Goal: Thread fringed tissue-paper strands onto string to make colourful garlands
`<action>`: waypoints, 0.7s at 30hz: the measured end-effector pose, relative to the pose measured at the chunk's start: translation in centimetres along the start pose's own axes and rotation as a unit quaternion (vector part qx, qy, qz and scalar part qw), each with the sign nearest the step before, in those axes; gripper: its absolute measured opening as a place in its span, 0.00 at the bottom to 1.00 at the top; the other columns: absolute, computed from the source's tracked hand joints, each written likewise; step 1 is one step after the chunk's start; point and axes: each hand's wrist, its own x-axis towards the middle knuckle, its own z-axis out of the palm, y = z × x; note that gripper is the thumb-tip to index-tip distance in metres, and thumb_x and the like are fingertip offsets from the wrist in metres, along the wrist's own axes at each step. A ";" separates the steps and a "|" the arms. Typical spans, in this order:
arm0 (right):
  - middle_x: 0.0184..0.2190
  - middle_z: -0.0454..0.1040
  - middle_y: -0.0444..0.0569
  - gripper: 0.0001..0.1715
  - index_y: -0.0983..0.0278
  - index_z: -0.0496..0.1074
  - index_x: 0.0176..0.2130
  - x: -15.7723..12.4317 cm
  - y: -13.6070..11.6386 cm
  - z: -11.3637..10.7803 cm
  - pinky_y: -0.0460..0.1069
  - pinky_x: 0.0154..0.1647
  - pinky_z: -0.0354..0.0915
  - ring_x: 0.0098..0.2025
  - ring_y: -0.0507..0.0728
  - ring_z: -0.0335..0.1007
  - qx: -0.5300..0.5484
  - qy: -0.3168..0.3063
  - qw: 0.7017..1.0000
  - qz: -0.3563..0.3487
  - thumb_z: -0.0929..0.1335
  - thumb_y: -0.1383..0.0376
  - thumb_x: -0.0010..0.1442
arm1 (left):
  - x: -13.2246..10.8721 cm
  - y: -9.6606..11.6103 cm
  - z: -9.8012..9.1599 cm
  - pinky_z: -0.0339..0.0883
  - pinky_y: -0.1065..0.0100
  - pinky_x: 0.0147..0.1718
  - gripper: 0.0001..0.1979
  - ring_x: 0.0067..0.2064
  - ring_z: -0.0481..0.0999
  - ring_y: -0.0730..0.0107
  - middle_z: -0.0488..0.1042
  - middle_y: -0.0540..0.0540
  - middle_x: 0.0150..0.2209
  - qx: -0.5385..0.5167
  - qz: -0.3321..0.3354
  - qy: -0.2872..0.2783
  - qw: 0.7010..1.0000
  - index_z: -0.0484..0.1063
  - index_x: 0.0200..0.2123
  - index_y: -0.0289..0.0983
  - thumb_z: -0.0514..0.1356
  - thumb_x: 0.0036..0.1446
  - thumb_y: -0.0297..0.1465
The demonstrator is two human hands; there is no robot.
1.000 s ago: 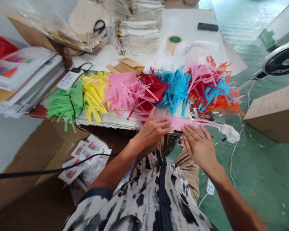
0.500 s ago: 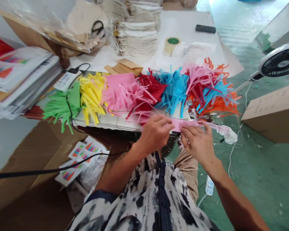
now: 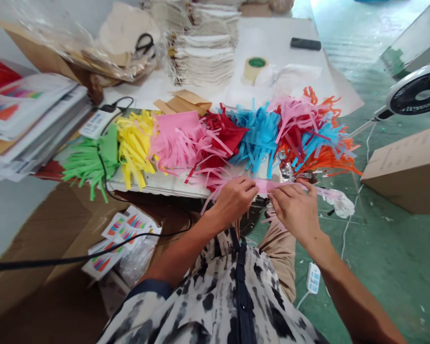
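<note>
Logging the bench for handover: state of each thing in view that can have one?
Left hand: pinching the strip, fingers curled over it.
Right hand: pinching the same strip, close beside the left.
Pink fringed paper strip: held up off the board, fringe hanging loose.
Tape roll: lying on the white sheet, untouched.
Scissors: lying on plastic wrap, untouched.
Desk fan: upright; cannot tell if running.

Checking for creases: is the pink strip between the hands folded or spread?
Spread: the pink fringed strip runs straight from the left hand to the right hand, not doubled over.

Pink paper fringe (image 3: 263, 186), b&w tie-dye shirt (image 3: 215, 291), green floor (image 3: 380, 272).
</note>
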 end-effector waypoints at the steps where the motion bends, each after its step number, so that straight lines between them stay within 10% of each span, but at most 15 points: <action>1: 0.42 0.86 0.47 0.13 0.60 0.82 0.43 0.0 0.4 0.1 0.62 0.62 0.53 0.47 0.62 0.78 0.008 -0.002 1.000 0.011 0.67 0.62 0.74 | -0.2 -0.2 -0.1 0.69 0.60 0.47 0.07 0.48 0.76 0.60 0.82 0.44 0.46 -0.010 -0.011 0.007 1.000 0.79 0.42 0.37 0.60 0.71 0.28; 10: 0.40 0.84 0.51 0.14 0.61 0.78 0.40 1.9 2.4 0.0 0.54 0.41 0.52 0.45 0.64 0.78 0.078 -0.132 0.977 0.147 0.67 0.57 0.73 | 0.0 -2.0 -2.1 0.61 0.56 0.42 0.11 0.46 0.76 0.58 0.82 0.47 0.42 -0.034 -0.208 -0.010 0.978 0.79 0.38 0.40 0.62 0.71 0.39; 21: 0.38 0.82 0.52 0.18 0.62 0.74 0.36 2.8 1.0 -0.1 0.55 0.41 0.47 0.43 0.64 0.72 0.001 -0.160 0.977 0.139 0.63 0.55 0.74 | 0.9 -2.3 -1.7 0.58 0.54 0.43 0.10 0.47 0.75 0.55 0.80 0.45 0.42 0.041 -0.196 -0.047 0.979 0.76 0.39 0.40 0.61 0.71 0.39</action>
